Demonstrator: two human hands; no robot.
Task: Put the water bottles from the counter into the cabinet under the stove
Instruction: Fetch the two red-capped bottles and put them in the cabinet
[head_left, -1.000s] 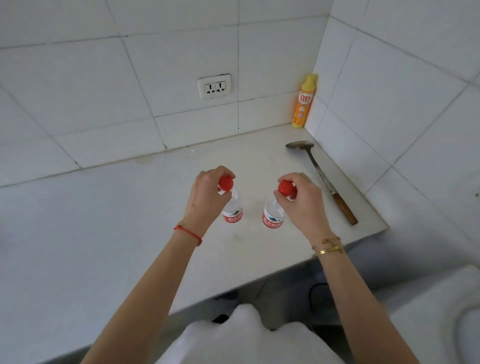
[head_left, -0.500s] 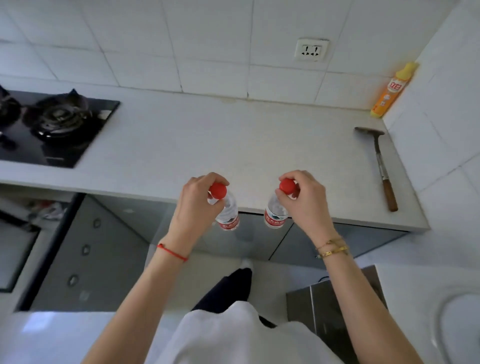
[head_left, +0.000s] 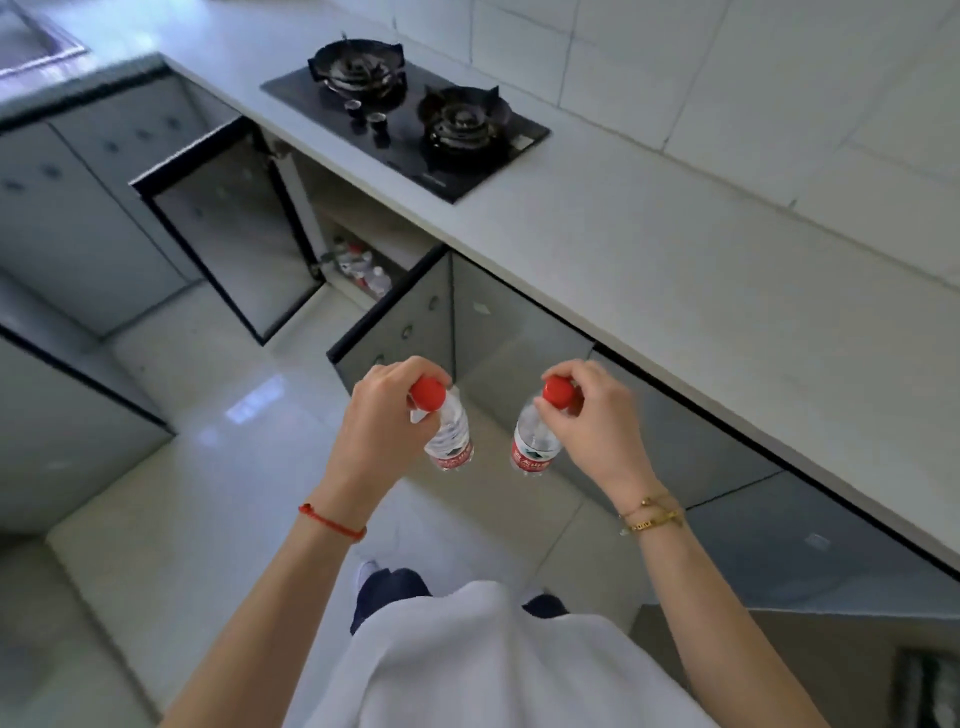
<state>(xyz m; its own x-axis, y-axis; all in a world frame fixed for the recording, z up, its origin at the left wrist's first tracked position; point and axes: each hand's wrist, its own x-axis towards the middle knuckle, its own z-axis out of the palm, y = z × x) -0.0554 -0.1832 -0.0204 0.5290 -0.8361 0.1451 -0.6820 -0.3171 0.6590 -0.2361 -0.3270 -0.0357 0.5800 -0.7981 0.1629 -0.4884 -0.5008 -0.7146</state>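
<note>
red caps top two clear water bottles hanging mid-frame above the floor. the left hand (head_left: 379, 426) pinches the left bottle (head_left: 449, 436) by its cap, the right hand (head_left: 592, 421) likewise grips the right bottle (head_left: 535, 447); fingers hide both necks. under the stove (head_left: 410, 114), the open cabinet (head_left: 358, 260) holds blurred bottles. the counter (head_left: 675, 270) runs off the frame's right edge.
</note>
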